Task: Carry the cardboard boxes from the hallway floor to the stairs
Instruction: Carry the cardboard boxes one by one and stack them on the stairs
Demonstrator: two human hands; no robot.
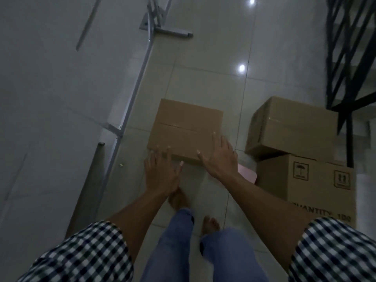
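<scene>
A closed box [186, 127] lies on the floor [203, 78] just ahead of the person's feet. To its right, a smaller box [293, 127] sits on a larger box [309, 180], beside the stair railing [350, 58]. A metal frame [134, 86] lies to the left

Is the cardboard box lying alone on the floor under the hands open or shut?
Shut. The lone box has both top flaps folded flat, meeting along a centre seam. Whether tape seals it cannot be told in the dim light.

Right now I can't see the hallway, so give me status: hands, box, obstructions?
Left hand and right hand open, reaching over the near box. Box on floor, not gripped. Two stacked boxes right, by stair railing; path between clear.
</scene>
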